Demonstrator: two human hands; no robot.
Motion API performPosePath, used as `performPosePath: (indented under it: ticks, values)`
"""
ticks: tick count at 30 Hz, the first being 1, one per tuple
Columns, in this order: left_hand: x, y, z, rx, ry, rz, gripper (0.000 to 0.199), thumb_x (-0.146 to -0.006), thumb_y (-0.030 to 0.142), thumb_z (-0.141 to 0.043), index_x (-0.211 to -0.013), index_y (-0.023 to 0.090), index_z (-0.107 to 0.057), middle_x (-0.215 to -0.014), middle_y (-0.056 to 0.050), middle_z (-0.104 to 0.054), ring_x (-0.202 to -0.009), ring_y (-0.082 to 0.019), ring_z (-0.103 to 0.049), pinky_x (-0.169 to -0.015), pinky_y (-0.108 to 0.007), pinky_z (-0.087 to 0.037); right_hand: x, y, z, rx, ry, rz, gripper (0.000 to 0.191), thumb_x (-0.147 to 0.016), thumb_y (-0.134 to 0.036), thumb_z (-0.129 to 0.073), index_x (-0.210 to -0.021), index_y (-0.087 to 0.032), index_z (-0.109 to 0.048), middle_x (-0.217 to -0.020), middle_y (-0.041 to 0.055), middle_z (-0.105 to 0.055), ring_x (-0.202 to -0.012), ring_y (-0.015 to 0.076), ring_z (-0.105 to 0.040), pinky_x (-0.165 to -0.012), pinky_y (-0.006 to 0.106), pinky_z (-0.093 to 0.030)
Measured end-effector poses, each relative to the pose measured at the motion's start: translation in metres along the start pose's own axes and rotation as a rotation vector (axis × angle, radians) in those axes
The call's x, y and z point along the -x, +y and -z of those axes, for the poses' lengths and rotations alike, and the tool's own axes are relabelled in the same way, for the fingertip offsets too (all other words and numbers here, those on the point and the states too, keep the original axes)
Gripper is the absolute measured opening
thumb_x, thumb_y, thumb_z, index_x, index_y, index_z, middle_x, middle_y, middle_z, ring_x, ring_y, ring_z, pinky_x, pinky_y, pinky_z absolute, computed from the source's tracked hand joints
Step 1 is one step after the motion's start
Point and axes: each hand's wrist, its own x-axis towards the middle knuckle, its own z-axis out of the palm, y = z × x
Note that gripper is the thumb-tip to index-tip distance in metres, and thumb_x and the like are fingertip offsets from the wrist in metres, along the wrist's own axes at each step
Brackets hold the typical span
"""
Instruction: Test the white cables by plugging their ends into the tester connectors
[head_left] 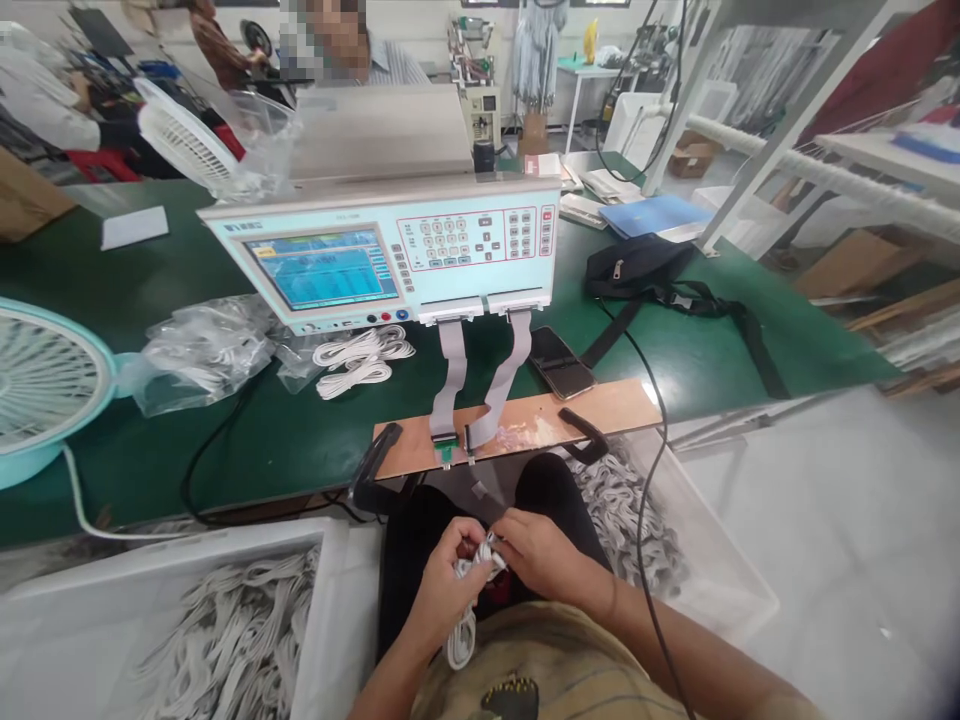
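Observation:
Over my lap, my left hand (454, 580) is closed around a coiled white cable (461, 640), whose lower loop hangs beneath the fingers. My right hand (534, 548) touches the same bundle from the right, its fingers pinched on the cable's end near a white connector. In front of both hands lies a wooden board (517, 425) at the table edge, bearing a small green circuit board (447, 454). Two grey ribbon cables (450, 375) run from there up to a white tester (480, 250) with a lit blue screen.
Coiled white cables (360, 358), a phone (561, 362) and a black bag (637, 265) lie on the green table (330, 440). Bins of cables flank my legs, left (330, 570) and right (739, 590). Black clamps hold the board. A black cord hangs at right. People sit behind.

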Motion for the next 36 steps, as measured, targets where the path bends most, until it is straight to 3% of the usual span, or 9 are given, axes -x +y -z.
performPosePath:
  ticks: [4,9,11,14,16,18,24,32,36]
  values:
    - [-0.003,0.01,0.001,-0.306,0.083,-0.243,0.01,-0.068,0.016,-0.058,-0.075,0.02,-0.052,-0.082,0.001,-0.053,-0.072,-0.013,-0.051,-0.067,-0.024,-0.042,-0.009,0.008,-0.007,-0.053,0.204,-0.047,0.013,-0.086,-0.018,-0.038,-0.083,-0.018,-0.051,-0.071,0.0026,-0.053,-0.066,0.0143,-0.048,-0.061,0.025,-0.038]
    - [-0.021,0.024,0.012,-0.398,0.122,-0.325,0.009,-0.07,0.02,-0.057,-0.063,0.018,-0.052,-0.074,0.001,-0.052,-0.07,-0.013,-0.05,-0.067,-0.024,-0.041,-0.034,0.006,-0.006,-0.089,0.346,-0.044,0.013,-0.085,-0.022,-0.042,-0.078,-0.018,-0.052,-0.068,0.0018,-0.053,-0.066,0.0147,-0.046,-0.064,0.028,-0.037]
    - [-0.032,0.027,0.017,-0.308,0.139,-0.264,0.016,-0.072,0.024,-0.057,-0.059,0.018,-0.051,-0.068,0.002,-0.051,-0.065,-0.012,-0.05,-0.061,-0.022,-0.041,-0.045,0.005,-0.008,-0.202,0.384,-0.132,0.014,-0.084,-0.023,-0.044,-0.075,-0.018,-0.053,-0.069,0.0011,-0.053,-0.066,0.0143,-0.047,-0.064,0.027,-0.037]
    - [-0.046,0.025,0.021,-0.046,0.091,-0.01,0.022,-0.074,0.036,-0.055,-0.062,0.017,-0.053,-0.053,0.004,-0.047,-0.045,-0.009,-0.043,-0.041,-0.019,-0.035,-0.055,0.006,-0.014,-0.473,0.398,-0.305,0.017,-0.083,-0.027,-0.046,-0.071,-0.018,-0.053,-0.065,-0.0013,-0.052,-0.062,0.0125,-0.047,-0.059,0.024,-0.037]
    - [-0.051,0.019,0.02,0.15,0.091,0.138,0.025,-0.072,0.041,-0.057,-0.065,0.017,-0.053,-0.046,0.006,-0.045,-0.035,-0.007,-0.037,-0.032,-0.018,-0.029,-0.059,0.007,-0.018,-0.604,0.4,-0.363,0.018,-0.082,-0.029,-0.047,-0.07,-0.017,-0.054,-0.063,-0.0024,-0.051,-0.06,0.0116,-0.046,-0.057,0.022,-0.037]
    - [-0.052,0.014,0.017,0.309,0.146,0.195,0.027,-0.069,0.042,-0.061,-0.066,0.017,-0.052,-0.044,0.007,-0.045,-0.032,-0.006,-0.036,-0.031,-0.017,-0.028,-0.062,0.007,-0.019,-0.665,0.414,-0.376,0.018,-0.081,-0.029,-0.049,-0.07,-0.017,-0.056,-0.063,-0.0026,-0.052,-0.06,0.0114,-0.046,-0.057,0.022,-0.037]
    - [-0.05,0.004,0.014,0.523,0.178,0.201,0.026,-0.067,0.039,-0.067,-0.071,0.016,-0.055,-0.045,0.007,-0.046,-0.034,-0.005,-0.039,-0.032,-0.016,-0.031,-0.065,0.003,-0.016,-0.717,0.42,-0.389,0.017,-0.079,-0.029,-0.051,-0.07,-0.016,-0.058,-0.062,-0.0027,-0.052,-0.06,0.0112,-0.046,-0.057,0.022,-0.038]
    - [-0.05,0.004,0.024,0.353,0.145,0.107,0.026,-0.071,0.041,-0.062,-0.073,0.016,-0.055,-0.047,0.007,-0.046,-0.034,-0.005,-0.039,-0.032,-0.016,-0.033,-0.067,-0.001,-0.015,-0.774,0.421,-0.395,0.016,-0.077,-0.029,-0.054,-0.068,-0.016,-0.058,-0.061,-0.0027,-0.053,-0.057,0.0105,-0.045,-0.055,0.022,-0.036]
    - [-0.051,0.011,0.036,0.232,0.011,0.052,0.031,-0.076,0.046,-0.053,-0.063,0.017,-0.05,-0.043,0.007,-0.043,-0.032,-0.006,-0.038,-0.031,-0.017,-0.031,-0.074,-0.003,-0.017,-0.98,0.418,-0.493,0.021,-0.071,-0.033,-0.06,-0.06,-0.016,-0.055,-0.052,-0.0043,-0.049,-0.048,0.0084,-0.039,-0.05,0.022,-0.033]
